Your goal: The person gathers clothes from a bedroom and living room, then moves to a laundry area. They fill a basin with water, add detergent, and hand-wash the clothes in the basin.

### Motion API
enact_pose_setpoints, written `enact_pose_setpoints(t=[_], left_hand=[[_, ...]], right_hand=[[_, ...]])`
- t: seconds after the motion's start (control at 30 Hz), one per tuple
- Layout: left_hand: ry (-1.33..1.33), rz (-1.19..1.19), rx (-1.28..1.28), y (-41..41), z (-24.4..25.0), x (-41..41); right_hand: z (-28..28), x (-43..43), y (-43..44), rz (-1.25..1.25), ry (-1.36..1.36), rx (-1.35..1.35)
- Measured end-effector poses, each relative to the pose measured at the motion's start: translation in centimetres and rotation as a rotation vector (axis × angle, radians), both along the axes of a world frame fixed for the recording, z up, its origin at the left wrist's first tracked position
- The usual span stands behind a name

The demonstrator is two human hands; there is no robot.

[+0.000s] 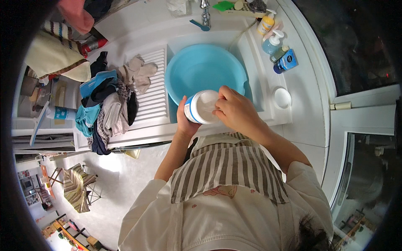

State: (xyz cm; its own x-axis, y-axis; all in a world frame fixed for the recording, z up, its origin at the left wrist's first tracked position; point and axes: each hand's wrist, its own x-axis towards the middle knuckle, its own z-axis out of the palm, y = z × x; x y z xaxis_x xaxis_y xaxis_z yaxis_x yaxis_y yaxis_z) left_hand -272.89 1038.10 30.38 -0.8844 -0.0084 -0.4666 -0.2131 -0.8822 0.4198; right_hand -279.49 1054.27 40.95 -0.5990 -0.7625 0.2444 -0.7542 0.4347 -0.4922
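Note:
My left hand (185,117) is wrapped around a white plastic tub (202,106) with a blue-edged label, tilted so its open mouth shows. My right hand (234,109) is at the tub's right rim with its fingers bent; whether they hold something small, such as a scoop, cannot be made out. Both hands are over the near edge of a light blue plastic basin (204,70), which stands in the white sink. A round white lid (282,98) lies on the right ledge. Beige socks (141,73) lie on the ribbed washboard, left of the basin.
A heap of clothes (106,106) covers the sink's left side. The faucet (205,18) stands behind the basin. Pump bottles (273,43) and a blue tube (285,61) line the right ledge. At the upper left hangs a cream towel (58,55). A folding chair (78,188) stands on the floor.

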Motion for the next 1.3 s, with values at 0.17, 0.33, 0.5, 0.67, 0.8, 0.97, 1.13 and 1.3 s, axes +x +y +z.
enact_pose_setpoints(t=[0.17, 0.33, 0.5, 0.67, 0.8, 0.97, 1.13, 1.3], left_hand=[[-0.103, -0.135, -0.054, -0.3, -0.3, -0.7], [-0.114, -0.129, -0.118, -0.1, 0.6, -1.0], [-0.095, -0.058, -0.101, -0.4, 1.2, -1.0], [0.005, -0.041, -0.077, -1.5, 0.2, -1.3], [-0.068, 0.043, -0.112, -1.7, 0.7, -1.8], [-0.137, 0.087, -0.128, -2.1, 1.2, -2.2], [-0.144, 0.039, -0.129, -2.4, 0.0, -2.5], [-0.269, 0.069, -0.184, -2.6, -0.5, -2.9]], right_hand=[[-1.0, -1.0, 0.3, 0.138, -0.062, 0.021], [-0.6, -1.8, 0.3, 0.183, 0.013, 0.008], [0.3, -2.9, -0.2, 0.214, -0.213, -0.110], [-1.1, -4.8, -0.7, 0.158, -0.228, -0.154], [-1.5, -5.6, -0.9, 0.052, -0.107, -0.005], [-2.0, -7.1, -0.8, 0.108, -0.152, -0.051], [-2.9, -8.6, -1.4, 0.387, 0.376, -0.192], [-5.7, -9.7, -1.7, 0.580, 0.189, -0.131]])
